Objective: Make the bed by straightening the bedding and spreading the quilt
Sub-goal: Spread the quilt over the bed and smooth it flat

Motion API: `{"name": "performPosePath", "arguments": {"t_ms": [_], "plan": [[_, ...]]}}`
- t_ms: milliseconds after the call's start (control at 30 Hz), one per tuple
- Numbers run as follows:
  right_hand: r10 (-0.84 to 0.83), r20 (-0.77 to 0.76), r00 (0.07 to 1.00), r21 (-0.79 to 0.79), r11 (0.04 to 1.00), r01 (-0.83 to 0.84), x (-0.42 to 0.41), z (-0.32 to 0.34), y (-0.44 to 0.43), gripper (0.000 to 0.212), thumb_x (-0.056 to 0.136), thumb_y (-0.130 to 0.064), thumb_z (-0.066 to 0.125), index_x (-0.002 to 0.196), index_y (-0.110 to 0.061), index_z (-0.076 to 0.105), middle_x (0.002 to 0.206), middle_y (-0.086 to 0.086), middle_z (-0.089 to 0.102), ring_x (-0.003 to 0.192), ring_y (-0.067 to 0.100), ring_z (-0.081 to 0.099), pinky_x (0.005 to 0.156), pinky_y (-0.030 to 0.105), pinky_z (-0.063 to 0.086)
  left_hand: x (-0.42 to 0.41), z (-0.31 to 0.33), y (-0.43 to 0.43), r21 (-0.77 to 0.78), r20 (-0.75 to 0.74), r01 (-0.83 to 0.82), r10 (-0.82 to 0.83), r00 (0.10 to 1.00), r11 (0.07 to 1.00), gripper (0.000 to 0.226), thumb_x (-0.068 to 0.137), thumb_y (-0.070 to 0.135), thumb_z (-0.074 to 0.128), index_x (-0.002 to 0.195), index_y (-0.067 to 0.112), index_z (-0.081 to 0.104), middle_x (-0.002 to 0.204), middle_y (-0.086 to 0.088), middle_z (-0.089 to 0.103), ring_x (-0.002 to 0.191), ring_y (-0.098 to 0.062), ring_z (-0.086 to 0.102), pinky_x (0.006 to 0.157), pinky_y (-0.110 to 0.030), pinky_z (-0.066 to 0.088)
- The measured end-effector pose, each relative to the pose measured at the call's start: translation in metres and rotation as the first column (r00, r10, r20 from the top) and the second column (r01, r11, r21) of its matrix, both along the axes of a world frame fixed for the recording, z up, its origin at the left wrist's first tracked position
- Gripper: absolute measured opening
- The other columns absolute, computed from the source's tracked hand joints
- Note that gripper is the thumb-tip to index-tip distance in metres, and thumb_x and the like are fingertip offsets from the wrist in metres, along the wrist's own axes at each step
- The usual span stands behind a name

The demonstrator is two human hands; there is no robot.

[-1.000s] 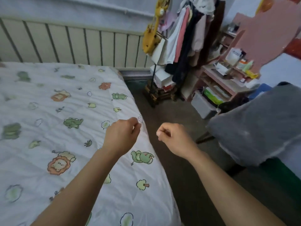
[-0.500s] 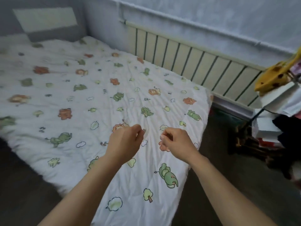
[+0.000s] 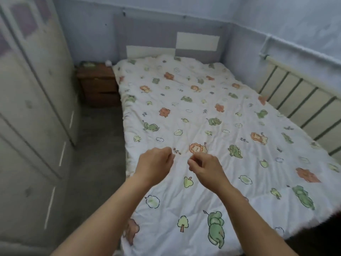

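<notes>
Quilt (image 3: pixel 193 111), white with printed lions, green animals and trees, lies spread flat and lightly creased over the bed, from the grey headboard (image 3: pixel 147 34) at the far end to the near edge. A person's left hand (image 3: pixel 155 163) and right hand (image 3: pixel 204 167) hover side by side above its near half, just short of a lion print (image 3: pixel 197 147). Each has its fingers curled in, holding nothing. The pose matches that of half a second ago, but the view has swung toward the head of the bed. A radiator (image 3: pixel 304 102) runs along the right, a pale wardrobe (image 3: pixel 27 108) stands at left, and a brown nightstand (image 3: pixel 97 84) sits at far left.
</notes>
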State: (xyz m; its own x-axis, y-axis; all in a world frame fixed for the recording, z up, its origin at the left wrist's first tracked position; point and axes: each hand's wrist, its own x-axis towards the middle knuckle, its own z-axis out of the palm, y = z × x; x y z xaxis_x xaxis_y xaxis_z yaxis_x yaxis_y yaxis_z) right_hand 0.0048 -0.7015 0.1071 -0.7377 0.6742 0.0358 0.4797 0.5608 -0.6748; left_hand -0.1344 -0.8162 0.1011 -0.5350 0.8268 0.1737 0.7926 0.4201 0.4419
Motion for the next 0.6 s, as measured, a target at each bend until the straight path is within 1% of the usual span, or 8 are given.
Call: {"name": "performPosePath", "arguments": {"t_ms": [67, 233, 333, 400, 500, 600], "plan": [[0.088, 0.009, 0.996, -0.001, 0.996, -0.088, 0.012, -0.011, -0.006, 0.018, 0.087, -0.021, 0.057, 0.073, -0.013, 0.063, 0.067, 0.002, 0.066, 0.069, 0.018, 0.062, 0.066, 0.036, 0.052, 0.028, -0.010, -0.019, -0.010, 0.005, -0.074, 0.074, 0.997, 0.997, 0.029, 0.097, 0.038, 0.040, 0.086, 0.015, 0.052, 0.078, -0.002, 0.062, 0.076, -0.028, 0.058, 0.063, -0.033, 0.043], [0.211, 0.048, 0.976, -0.020, 0.977, -0.210, 0.031, -0.035, -0.018, 0.017, 0.088, -0.021, 0.057, 0.075, -0.011, 0.062, 0.068, 0.002, 0.066, 0.066, 0.020, 0.060, 0.064, 0.038, 0.050, 0.067, -0.027, -0.043, -0.040, 0.015, -0.173, 0.174, 0.985, 0.984, 0.028, 0.097, 0.037, 0.039, 0.087, 0.015, 0.053, 0.080, -0.002, 0.062, 0.077, -0.028, 0.057, 0.060, -0.031, 0.036], [0.251, 0.080, 0.965, -0.006, 0.968, -0.251, 0.033, -0.050, -0.023, 0.018, 0.089, -0.021, 0.056, 0.075, -0.011, 0.062, 0.069, 0.001, 0.065, 0.066, 0.019, 0.058, 0.063, 0.035, 0.048, 0.076, -0.040, -0.053, -0.038, 0.015, -0.204, 0.205, 0.979, 0.978, 0.028, 0.097, 0.038, 0.039, 0.089, 0.016, 0.055, 0.083, -0.002, 0.063, 0.080, -0.028, 0.058, 0.064, -0.033, 0.041], [0.270, 0.084, 0.959, -0.015, 0.963, -0.269, 0.033, -0.065, -0.029, 0.018, 0.089, -0.022, 0.056, 0.075, -0.012, 0.062, 0.071, 0.001, 0.066, 0.066, 0.018, 0.058, 0.063, 0.034, 0.048, 0.081, -0.055, -0.061, -0.042, 0.030, -0.238, 0.239, 0.970, 0.970, 0.028, 0.096, 0.038, 0.040, 0.089, 0.016, 0.056, 0.081, -0.002, 0.064, 0.078, -0.029, 0.058, 0.064, -0.034, 0.042], [0.275, 0.096, 0.957, -0.028, 0.962, -0.273, 0.035, -0.093, -0.036, 0.018, 0.088, -0.022, 0.056, 0.074, -0.013, 0.061, 0.069, 0.000, 0.066, 0.066, 0.019, 0.058, 0.064, 0.036, 0.049, 0.088, -0.084, -0.073, -0.082, 0.077, -0.276, 0.283, 0.956, 0.958, 0.029, 0.096, 0.038, 0.041, 0.086, 0.014, 0.054, 0.077, -0.003, 0.063, 0.075, -0.029, 0.058, 0.063, -0.034, 0.042], [0.295, 0.138, 0.946, -0.036, 0.956, -0.292, 0.037, -0.131, -0.045, 0.017, 0.088, -0.022, 0.056, 0.072, -0.015, 0.059, 0.069, 0.000, 0.064, 0.067, 0.020, 0.057, 0.064, 0.037, 0.050, 0.093, -0.122, -0.085, -0.125, 0.117, -0.323, 0.337, 0.934, 0.938, 0.028, 0.097, 0.037, 0.041, 0.084, 0.015, 0.052, 0.080, -0.002, 0.064, 0.078, -0.030, 0.057, 0.063, -0.034, 0.039]]}}
